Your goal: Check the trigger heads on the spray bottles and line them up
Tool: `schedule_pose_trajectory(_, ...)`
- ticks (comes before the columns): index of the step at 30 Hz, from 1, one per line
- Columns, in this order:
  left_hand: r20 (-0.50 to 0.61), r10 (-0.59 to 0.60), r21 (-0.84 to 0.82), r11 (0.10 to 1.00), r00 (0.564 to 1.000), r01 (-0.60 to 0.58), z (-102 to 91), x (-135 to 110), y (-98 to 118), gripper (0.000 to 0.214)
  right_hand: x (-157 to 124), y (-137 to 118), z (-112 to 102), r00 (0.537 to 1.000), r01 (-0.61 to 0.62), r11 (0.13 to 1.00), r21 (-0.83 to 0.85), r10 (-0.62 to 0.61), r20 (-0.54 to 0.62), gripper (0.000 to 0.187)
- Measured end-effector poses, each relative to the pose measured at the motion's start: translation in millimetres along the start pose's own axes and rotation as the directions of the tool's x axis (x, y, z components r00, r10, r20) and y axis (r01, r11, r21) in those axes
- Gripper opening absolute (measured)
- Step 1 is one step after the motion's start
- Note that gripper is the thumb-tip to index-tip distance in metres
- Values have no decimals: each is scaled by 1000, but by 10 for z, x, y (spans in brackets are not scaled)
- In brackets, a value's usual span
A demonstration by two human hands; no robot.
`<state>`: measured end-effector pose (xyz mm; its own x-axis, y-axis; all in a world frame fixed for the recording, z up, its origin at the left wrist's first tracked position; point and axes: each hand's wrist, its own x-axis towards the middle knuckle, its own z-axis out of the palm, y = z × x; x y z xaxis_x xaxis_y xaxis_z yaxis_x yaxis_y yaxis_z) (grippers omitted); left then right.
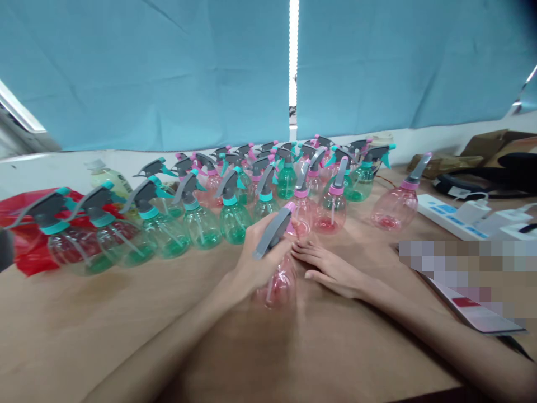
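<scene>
A pink spray bottle [279,288] with a grey trigger head stands on the table in front of me. My left hand [259,243] is closed around its neck, just below the head, hiding the collar. To the right of that bottle lies my right hand [329,268], its fingers stretched out toward the bottle and holding nothing. The fingertips come close to the bottle's side; I cannot tell if they touch it. Just beyond stand two more pink spray bottles [330,215], and a green spray bottle [235,221] is at the left in a row.
Several green and pink spray bottles crowd the back of the brown table [138,330]. A red plastic bag [31,246] lies at far left. To the right are a lone pink spray bottle [394,207], a white power strip [447,215], black headphones [461,184] and a cardboard box [495,148].
</scene>
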<state>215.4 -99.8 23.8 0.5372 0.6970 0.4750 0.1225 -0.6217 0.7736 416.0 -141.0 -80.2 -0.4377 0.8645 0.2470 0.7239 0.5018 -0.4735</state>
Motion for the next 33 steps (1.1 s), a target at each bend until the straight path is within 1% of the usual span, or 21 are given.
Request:
schedule_pose_trajectory(6, -63, 20, 20, 1000, 998, -19, 39, -46, -65, 13, 13, -22, -16, 998, -30, 999, 22, 31, -45, 55)
schedule_pose_trajectory(11, -58, 7, 16, 1000, 998, -6, 38, -37, -47, 9, 8, -7, -8, 999, -11, 1000, -16, 11, -47, 49)
schedule_pose_trajectory(15, -24, -23, -27, 999, 999, 23, 31, -18, -20, 7, 9, 18, 27, 998, -3, 999, -39, 0, -66, 42)
schedule_pose_trajectory(20, -17, -15, -33, 999, 1000, 15, 28, -11, -30, 13, 5, 12, 42, 996, 0, 999, -51, -4, -91, 41)
schedule_pose_trajectory(28, -10, 11, 3, 1000, 1000, -11, 25, 5, -3, 11, 6, -40, 13, 995, -7, 998, -67, 1, -98, 41)
schedule_pose_trajectory(33, 27, 13, 16, 1000, 1000, -13, 21, 26, -45, 6, 1, -36, 14, 996, -18, 997, -77, 12, -85, 43)
